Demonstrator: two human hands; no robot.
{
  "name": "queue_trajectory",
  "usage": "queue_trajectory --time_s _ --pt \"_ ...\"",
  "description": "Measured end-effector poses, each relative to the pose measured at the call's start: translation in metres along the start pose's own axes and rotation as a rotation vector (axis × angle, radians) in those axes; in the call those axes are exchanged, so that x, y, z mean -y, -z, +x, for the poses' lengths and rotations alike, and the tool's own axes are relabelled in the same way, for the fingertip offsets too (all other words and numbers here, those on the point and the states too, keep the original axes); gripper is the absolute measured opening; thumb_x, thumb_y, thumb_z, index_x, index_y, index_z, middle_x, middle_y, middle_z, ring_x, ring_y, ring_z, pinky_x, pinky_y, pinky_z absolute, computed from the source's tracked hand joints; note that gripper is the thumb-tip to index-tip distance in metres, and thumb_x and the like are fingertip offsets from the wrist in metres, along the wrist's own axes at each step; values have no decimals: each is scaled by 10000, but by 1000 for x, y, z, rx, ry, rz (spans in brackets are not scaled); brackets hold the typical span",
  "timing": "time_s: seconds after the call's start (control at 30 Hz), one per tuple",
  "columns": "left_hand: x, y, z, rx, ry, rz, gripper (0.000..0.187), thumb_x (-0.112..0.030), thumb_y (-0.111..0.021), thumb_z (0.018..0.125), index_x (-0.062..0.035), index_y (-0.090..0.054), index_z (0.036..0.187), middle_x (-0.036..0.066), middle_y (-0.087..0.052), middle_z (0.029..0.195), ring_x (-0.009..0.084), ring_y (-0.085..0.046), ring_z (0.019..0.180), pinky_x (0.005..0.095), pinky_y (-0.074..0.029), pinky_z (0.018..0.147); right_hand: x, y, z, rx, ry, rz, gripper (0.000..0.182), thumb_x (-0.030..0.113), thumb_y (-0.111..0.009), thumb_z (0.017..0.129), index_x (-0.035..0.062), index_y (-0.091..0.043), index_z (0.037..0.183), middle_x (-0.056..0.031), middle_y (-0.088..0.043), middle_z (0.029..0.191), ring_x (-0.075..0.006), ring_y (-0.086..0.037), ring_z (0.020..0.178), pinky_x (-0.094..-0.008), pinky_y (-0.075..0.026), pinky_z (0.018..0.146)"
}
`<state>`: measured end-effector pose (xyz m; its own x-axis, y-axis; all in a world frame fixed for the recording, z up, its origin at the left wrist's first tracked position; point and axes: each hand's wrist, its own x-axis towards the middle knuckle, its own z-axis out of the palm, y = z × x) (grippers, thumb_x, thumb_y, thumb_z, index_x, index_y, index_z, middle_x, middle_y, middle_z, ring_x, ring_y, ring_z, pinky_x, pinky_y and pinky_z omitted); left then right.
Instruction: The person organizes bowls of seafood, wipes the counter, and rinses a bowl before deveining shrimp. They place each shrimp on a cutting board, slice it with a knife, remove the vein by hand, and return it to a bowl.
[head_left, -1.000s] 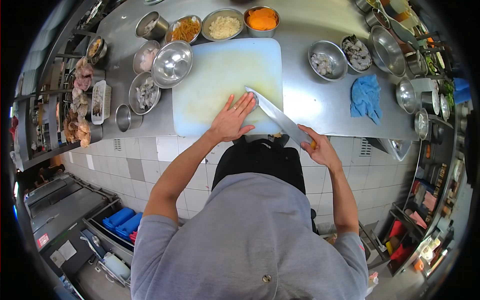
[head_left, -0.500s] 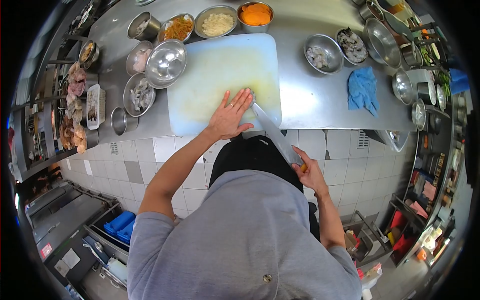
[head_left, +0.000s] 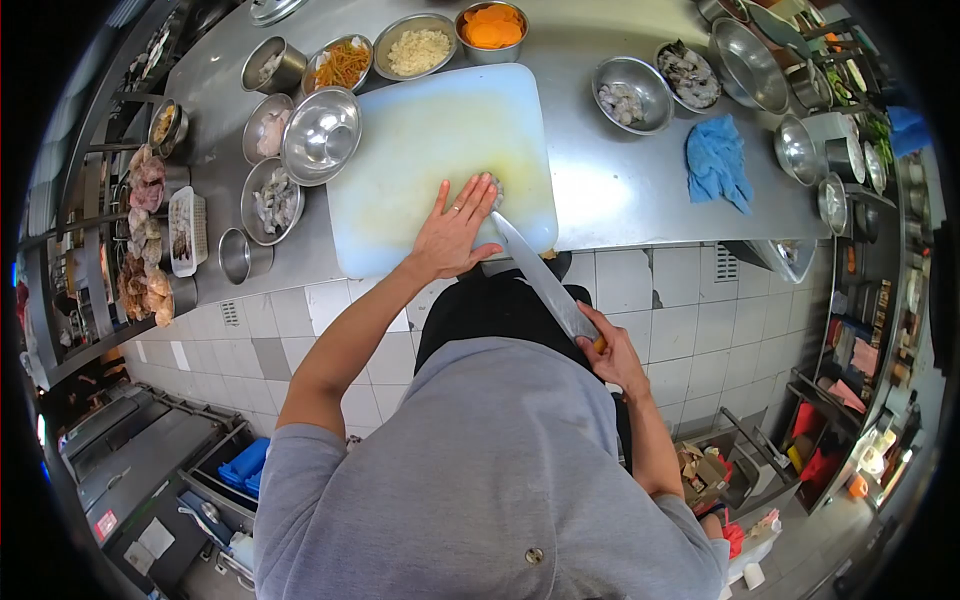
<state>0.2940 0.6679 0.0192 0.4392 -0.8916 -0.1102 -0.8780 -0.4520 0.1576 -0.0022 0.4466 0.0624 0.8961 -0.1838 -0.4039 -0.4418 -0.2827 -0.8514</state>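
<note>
My left hand [head_left: 455, 228] lies flat with its fingers stretched out on the white cutting board [head_left: 400, 130]. Under and beside its fingertips is a small grey shrimp piece [head_left: 497, 192], mostly hidden. My right hand [head_left: 612, 350] is wrapped round the yellow handle of a large knife [head_left: 540, 272]. The blade points up and left, and its tip touches or nearly touches the shrimp piece. An empty steel bowl [head_left: 321, 136] overlaps the board's left edge.
Left of the board stand bowls of shrimp [head_left: 272, 201] and pale meat [head_left: 268, 130]. Behind it are shredded vegetables [head_left: 342, 64], chopped garlic [head_left: 420, 50] and orange slices [head_left: 492, 27]. To the right are a shrimp bowl [head_left: 632, 95] and a blue cloth [head_left: 717, 162].
The whole view has shifted slightly. My right hand and the knife have moved a little to the left, with the tip still at the shrimp piece. My left hand stays flat.
</note>
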Motion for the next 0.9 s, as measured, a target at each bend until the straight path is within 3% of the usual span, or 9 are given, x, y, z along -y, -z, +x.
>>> queue_trajectory --time_s 0.1,0.2,0.3,0.4,0.5,0.6,0.67,0.9 --pt "-1 4 -1 -22 18 -68 812 -557 -486 1011 -87 -231 1621 127 -175 1701 295 -131 1580 576 -51 1261 -1 1 -1 7 -9 -3 656 10 -704 877 167 -519 1487 -198 -710 1139 -191 -474 526 -292 -464 562" --pt "-3 4 -2 -265 52 -267 560 -306 -599 994 -115 -466 1503 139 -377 1590 323 -316 1494 544 -234 1210 -3 0 -4 -18 2 2 649 7 -703 871 160 -531 1477 -195 -712 1124 -191 -463 524 -295 -457 558" --pt "-4 7 -2 -271 5 -420 336 -83 -672 904 -102 -663 1239 114 -572 1322 317 -505 1282 462 -380 1061 5 5 -8 -7 -57 -36 646 0 -705 861 154 -543 1467 -194 -713 1069 -179 -448 529 -290 -445 554" --pt "-15 14 0 -394 11 -449 233 -18 -692 856 -86 -715 1078 81 -618 1087 289 -560 1112 398 -421 936 9 13 -11 8 -135 -89 645 -5 -711 853 154 -556 1458 -177 -688 911 -154 -426 538 -278 -424 549" --pt "-18 9 -3 -369 131 -500 250 -29 -700 854 -76 -713 1099 88 -628 1038 284 -574 1071 386 -437 915 7 18 -17 -51 -105 -45 634 2 -717 855 157 -567 1451 -123 -586 719 -125 -395 547 -269 -389 534" --pt "-29 -4 -4 -384 369 -800 253 -28 -712 843 -71 -718 1092 85 -625 992 275 -578 1020 391 -443 874 0 24 -21 -72 -120 -41 611 15 -719 866 152 -575 1444 -43 -449 644 -100 -351 557 -265 -335 523" --pt "-31 -2 -2 -424 267 -639 240 -42 -722 843 -71 -723 1081 82 -623 988 269 -576 999 392 -441 850 -2 24 -22 -93 -100 -18 590 29 -720 876 143 -580 1438 21 -358 653 -78 -304 568 -262 -279 524" --pt "-29 1 10 -409 80 -298 124 -106 -744 858 -76 -741 978 61 -632 975 261 -571 951 392 -424 813 -3 35 -22 -84 -98 -20 591 25 -732 873 141 -584 1433 23 -357 654 -76 -301 571 -257 -274 526"
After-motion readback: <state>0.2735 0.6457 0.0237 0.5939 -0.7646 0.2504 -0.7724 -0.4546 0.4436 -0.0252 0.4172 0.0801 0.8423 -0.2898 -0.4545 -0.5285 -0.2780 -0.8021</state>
